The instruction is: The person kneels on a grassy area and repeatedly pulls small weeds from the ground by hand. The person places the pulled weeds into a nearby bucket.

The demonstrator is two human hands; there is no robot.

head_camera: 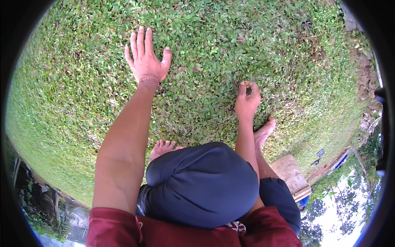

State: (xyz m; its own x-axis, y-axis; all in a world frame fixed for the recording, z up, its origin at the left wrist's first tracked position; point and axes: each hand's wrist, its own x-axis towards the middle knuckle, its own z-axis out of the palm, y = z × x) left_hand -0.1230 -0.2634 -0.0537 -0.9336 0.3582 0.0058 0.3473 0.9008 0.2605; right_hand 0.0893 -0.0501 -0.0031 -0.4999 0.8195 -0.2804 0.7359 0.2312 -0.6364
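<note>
My left hand lies palm down on the low broad-leaved grass, its fingers and thumb spread apart. A thin reddish bracelet circles that wrist, and nothing is held there. Lower and to the right, my right hand is just above or on the turf, with thumb and forefinger pinched into a ring. Between those fingertips shows what looks like a tiny yellow-green piece of plant; its full shape is too small to make out.
My bare left foot and right foot rest on the grass, beside my dark-clad knee. A flat, pale brown board-like surface is at lower right, with a pair of sandals beyond. Stones edge the lawn at upper right.
</note>
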